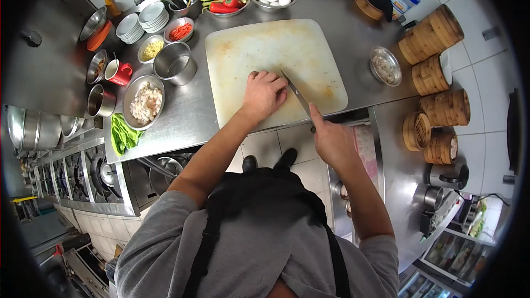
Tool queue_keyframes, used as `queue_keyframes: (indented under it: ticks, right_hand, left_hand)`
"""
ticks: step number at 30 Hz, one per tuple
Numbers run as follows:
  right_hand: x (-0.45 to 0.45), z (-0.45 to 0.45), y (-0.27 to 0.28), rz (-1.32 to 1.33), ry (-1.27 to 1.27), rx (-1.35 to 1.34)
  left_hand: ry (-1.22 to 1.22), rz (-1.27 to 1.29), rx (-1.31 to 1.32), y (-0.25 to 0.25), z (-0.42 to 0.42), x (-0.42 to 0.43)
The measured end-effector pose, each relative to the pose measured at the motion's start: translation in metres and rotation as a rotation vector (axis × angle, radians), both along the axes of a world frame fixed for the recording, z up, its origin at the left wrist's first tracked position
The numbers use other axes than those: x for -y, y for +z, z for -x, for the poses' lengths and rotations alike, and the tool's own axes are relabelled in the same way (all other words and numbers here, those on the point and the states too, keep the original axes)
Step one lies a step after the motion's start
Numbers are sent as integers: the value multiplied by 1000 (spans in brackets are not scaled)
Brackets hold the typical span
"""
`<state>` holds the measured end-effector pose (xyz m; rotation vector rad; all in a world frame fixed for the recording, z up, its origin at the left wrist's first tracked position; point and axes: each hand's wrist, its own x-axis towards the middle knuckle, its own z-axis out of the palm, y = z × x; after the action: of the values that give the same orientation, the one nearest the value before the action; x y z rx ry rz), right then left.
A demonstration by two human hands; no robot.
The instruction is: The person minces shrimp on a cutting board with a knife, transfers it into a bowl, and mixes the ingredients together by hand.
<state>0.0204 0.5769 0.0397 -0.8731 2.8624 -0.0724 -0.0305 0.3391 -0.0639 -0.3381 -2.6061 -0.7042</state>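
Seemingly for slicing, the right hand is closed round a knife, its blade held beside the curled left hand, whose contents cannot be told, over the cutting board; tucked fingertips are called for.

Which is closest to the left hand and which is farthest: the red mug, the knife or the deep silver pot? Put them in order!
From the left hand:
1. Knife: just to its right.
2. Deep silver pot: left, off the board's edge.
3. Red mug: farther left, beyond the pot.
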Motion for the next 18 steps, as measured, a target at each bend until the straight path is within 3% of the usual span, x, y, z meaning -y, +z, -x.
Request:
queue_keyframes:
  ticks: [6,13,18]
  right_hand:
    - [23,25,-41,59,-12,-57]
    - [-2,-11,-15,36,-99,124]
    - [13,0,-6,141,-93,-39]
  left_hand:
    - [-1,0,22,-1,0,0]
    - [31,-65,6,-1,-2,0]
    - [14,-55,51,1,-2,1]
